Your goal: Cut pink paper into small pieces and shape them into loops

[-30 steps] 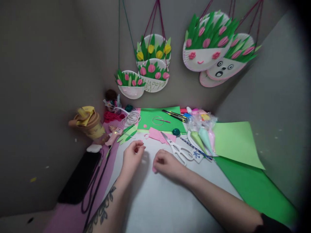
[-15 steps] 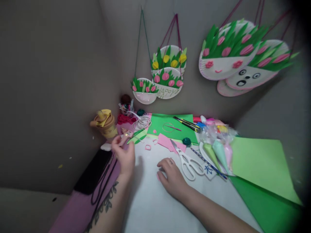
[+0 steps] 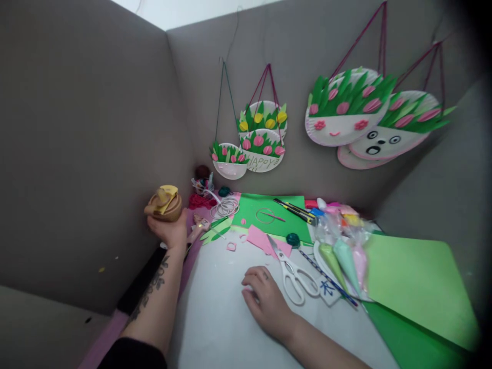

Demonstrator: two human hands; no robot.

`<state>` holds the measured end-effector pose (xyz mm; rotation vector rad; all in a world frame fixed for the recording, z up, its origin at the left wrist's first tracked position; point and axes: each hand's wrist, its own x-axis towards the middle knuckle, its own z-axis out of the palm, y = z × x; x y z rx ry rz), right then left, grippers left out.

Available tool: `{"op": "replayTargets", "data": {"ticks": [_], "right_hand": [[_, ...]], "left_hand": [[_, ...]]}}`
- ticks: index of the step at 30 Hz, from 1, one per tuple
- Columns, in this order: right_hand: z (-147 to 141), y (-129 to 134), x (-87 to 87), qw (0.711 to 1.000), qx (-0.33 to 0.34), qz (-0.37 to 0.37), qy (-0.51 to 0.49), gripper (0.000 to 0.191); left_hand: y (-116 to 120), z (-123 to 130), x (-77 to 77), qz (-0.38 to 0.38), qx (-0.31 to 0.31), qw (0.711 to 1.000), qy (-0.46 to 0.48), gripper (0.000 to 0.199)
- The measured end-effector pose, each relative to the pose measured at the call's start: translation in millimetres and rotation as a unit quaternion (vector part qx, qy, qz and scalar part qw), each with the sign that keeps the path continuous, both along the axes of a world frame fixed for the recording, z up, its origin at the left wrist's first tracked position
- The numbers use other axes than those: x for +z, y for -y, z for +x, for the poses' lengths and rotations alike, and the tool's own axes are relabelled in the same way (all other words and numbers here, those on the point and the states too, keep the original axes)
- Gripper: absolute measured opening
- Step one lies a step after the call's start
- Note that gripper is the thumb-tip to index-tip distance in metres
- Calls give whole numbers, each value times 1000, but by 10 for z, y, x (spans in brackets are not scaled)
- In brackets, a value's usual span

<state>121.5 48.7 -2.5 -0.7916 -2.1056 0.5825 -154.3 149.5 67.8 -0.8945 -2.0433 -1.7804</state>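
At the table's left edge, my left hand (image 3: 171,230) is wrapped round a tan lidded cup (image 3: 164,204) with a yellow part on top. The hand hides the cup's lower body. My right hand (image 3: 262,298) rests on the white table surface (image 3: 219,318), fingers loosely bent and thumb a little apart, with nothing in it. White-handled scissors (image 3: 292,279) lie just right of it, their blades over pink paper (image 3: 257,237). A small pink paper ring (image 3: 231,246) sits further up the table.
Green paper (image 3: 249,210) bears craft knives (image 3: 294,210) at the back. Piping bags (image 3: 344,261), a dark blue patterned stick (image 3: 326,277) and light green sheets (image 3: 418,282) lie right. Decorated paper-plate baskets (image 3: 348,123) hang on the grey wall. A black object (image 3: 132,292) lies left.
My left hand has moved left from above the table's left side and closed round the cup. My right hand has stayed on the table. The view has tilted up, showing more wall.
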Motion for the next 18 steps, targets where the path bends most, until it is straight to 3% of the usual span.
{"op": "replayTargets", "data": {"ticks": [2,4,5,7,9,12,13,15,18], "right_hand": [[9,-5,9,1000,3,5,-20,25],[17,-8,28,999,5,-9,-41,24],[20,-7,46,998,5,-25,-55,23],[20,1,113,992,8,-82,-90,23],[13,21,230,975,35,-167,-144,42],[-8,85,476,909,134,-316,-235,91],[-16,113,558,887,174,-354,-242,102],[-27,168,678,869,216,-373,-245,109],[-15,224,689,876,201,-350,-265,102]], "left_hand": [[171,75,227,72,-14,997,-13,90],[389,177,440,104,-97,990,-11,85],[505,237,516,105,-158,982,13,81],[729,379,582,90,-317,939,95,71],[925,550,546,60,-464,858,213,72],[1139,842,418,-39,-597,745,296,81],[1187,937,379,-57,-615,724,307,84],[1255,1108,315,-78,-653,690,304,91],[1317,1321,210,-54,-658,688,301,96]]}}
